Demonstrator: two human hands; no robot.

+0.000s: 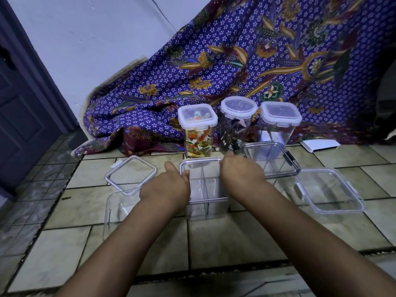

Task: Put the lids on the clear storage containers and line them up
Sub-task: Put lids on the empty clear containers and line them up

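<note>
While both hands flank the open clear container (pixel 205 189) on the tiled floor (pixel 235 243), left hand (pixel 166 187) and right hand (pixel 242 174) touch its rim — fingers loose, grasping nothing.

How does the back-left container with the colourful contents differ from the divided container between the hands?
The back-left container has its lid on; the divided container is open on top. The back-left one holds colourful pieces, while the divided one looks empty, showing only its clear partitions. The back-left one stands untouched in the back row by the cloth; the divided one sits nearer, with the left hand and right hand at its sides. Both are clear, squarish and upright on the tiled floor.
</note>
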